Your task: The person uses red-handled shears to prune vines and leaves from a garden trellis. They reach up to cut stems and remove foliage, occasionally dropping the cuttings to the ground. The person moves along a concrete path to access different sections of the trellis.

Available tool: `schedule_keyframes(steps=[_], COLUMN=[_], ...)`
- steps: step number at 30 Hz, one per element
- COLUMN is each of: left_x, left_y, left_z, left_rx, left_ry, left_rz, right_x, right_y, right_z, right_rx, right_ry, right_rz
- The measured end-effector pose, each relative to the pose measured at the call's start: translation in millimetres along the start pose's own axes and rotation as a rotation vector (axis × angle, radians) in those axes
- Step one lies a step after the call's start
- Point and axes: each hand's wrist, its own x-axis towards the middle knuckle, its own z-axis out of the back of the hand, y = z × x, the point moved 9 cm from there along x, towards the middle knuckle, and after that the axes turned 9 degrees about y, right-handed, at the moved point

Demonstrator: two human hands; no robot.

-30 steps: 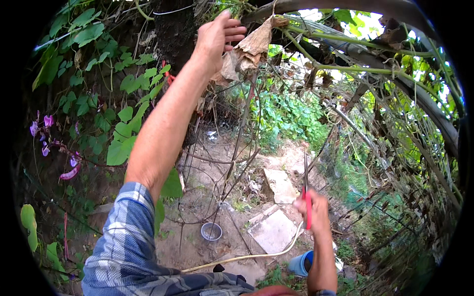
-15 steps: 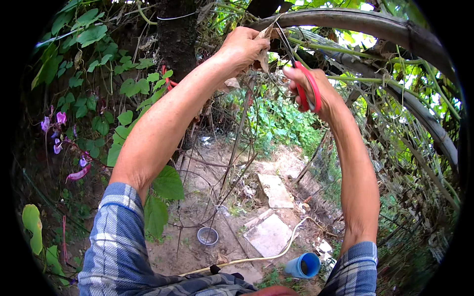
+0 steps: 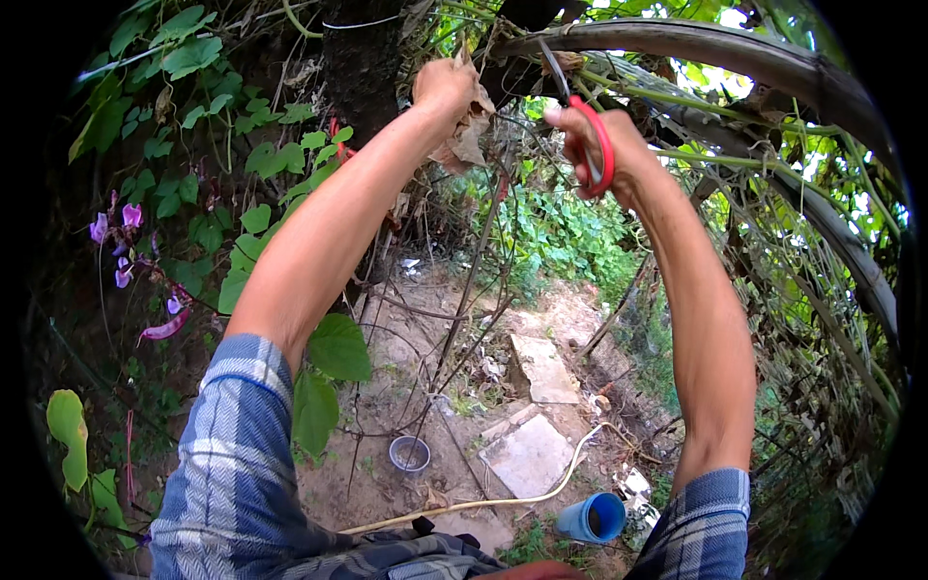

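Both my arms reach up toward the vines overhead. My left hand (image 3: 449,89) is closed around dry brown leaves (image 3: 467,141), which stick out past the fingers beside a dark trunk (image 3: 362,72). In my right hand (image 3: 601,145) is a pair of scissors (image 3: 599,150) with red handles, its dark blades pointing up toward a curved wooden pole (image 3: 667,37). The blade tips stand apart from my left hand. Whether they touch a stem among the dry vines cannot be made out.
Leafy vines with purple flowers (image 3: 132,215) hang at the left. Thin bare stems (image 3: 461,319) rise in the middle. Below lie pale slabs (image 3: 527,454), a yellow hose (image 3: 503,502), a small grey bowl (image 3: 410,453) and a blue bucket (image 3: 592,518). Tangled dry vines fill the right side.
My left hand has moved left and slightly down, away from the scissors, with the dry leaves in it. My right hand has risen a little with the scissors.
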Motion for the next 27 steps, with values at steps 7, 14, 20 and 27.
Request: schedule_keyframes(steps=[7, 14, 20, 27], left_x=[29.5, 34.3, -7.0, -42.7], left_y=[54.6, 67.0, 36.0, -2.5], left_z=[-33.0, -49.1, -26.9, -9.6], left_rx=[0.531, 0.532, 0.506, 0.663], left_ry=[0.101, 0.132, -0.039, -0.103], left_rz=[-0.016, 0.03, -0.077, -0.12], right_x=[2.0, 53.3, 104.4, 142.8], right_y=[-65.1, -74.7, -54.3, -20.0], right_z=[-33.0, -17.8, -15.0, -37.4], right_rx=[-0.005, -0.091, -0.187, -0.178], right_ry=[0.121, 0.016, 0.005, 0.112], right_rz=[-0.127, -0.155, -0.177, -0.099])
